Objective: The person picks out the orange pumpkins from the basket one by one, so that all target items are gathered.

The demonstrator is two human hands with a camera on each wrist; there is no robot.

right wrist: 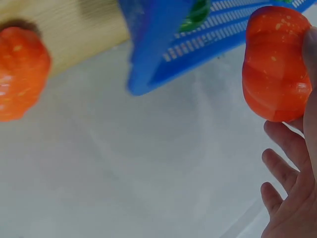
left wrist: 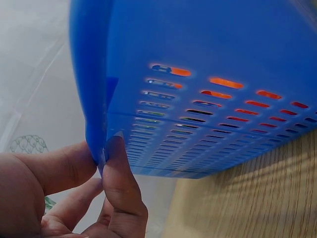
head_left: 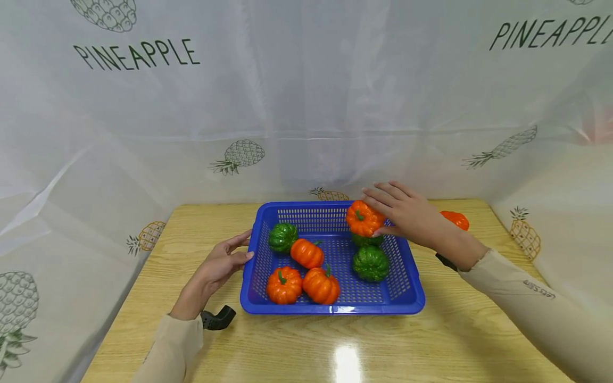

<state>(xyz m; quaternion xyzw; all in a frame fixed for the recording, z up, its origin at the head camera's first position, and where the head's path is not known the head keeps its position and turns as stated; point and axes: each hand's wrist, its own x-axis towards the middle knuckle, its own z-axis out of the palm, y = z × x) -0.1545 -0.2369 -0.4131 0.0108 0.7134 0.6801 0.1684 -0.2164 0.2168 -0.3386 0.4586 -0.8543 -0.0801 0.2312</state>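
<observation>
A blue plastic basket (head_left: 330,309) with slotted walls stands on the table. My left hand (head_left: 222,264) pinches its left rim between thumb and fingers, as the left wrist view shows close up. My right hand (head_left: 404,213) holds an orange pumpkin (head_left: 363,219) over the basket's back right corner, thumb and fingers about its sides. Beneath it a green pumpkin (head_left: 367,239) is partly hidden, and another green pumpkin (head_left: 371,263) lies in front. On the basket's left side sit a green pumpkin (head_left: 283,237) and three orange pumpkins (head_left: 307,254).
One more orange pumpkin (head_left: 456,219) lies on the table right of the basket, partly behind my right forearm. A pale sheet (head_left: 306,106) printed with pineapples hangs behind the wooden table (head_left: 287,346). A black strap piece (head_left: 218,318) juts from beside my left wrist.
</observation>
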